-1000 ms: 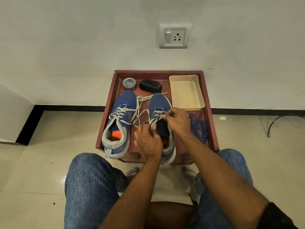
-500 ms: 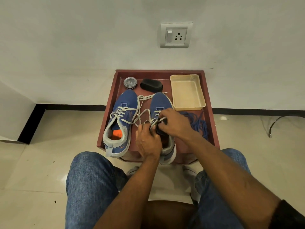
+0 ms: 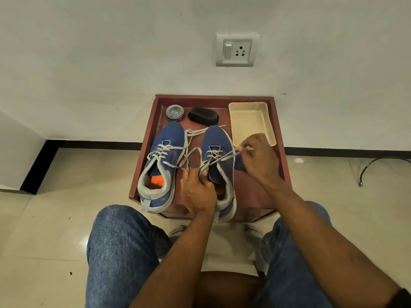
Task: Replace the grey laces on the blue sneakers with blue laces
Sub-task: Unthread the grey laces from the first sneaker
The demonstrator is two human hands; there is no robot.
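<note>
Unlacing underway: on the red tray (image 3: 142, 174) we pin the right sneaker (image 3: 219, 156) w/ left hand (image 3: 199, 192) curled at its tongue while right hand (image 3: 259, 156) pinches grey lace (image 3: 224, 157) taut toward 2 o'clock; next, we judge, free lower eyelets; blue laces (image 3: 240, 164) mostly hidden beneath.

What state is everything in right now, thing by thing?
Left sneaker: grey lace threaded, untied.
Right sneaker: grey lace partly pulled out.
Left hand: holds right sneaker's tongue.
Right hand: pinches the grey lace, drawn taut.
Cream tray: empty.
Round tin: lid on.
</note>
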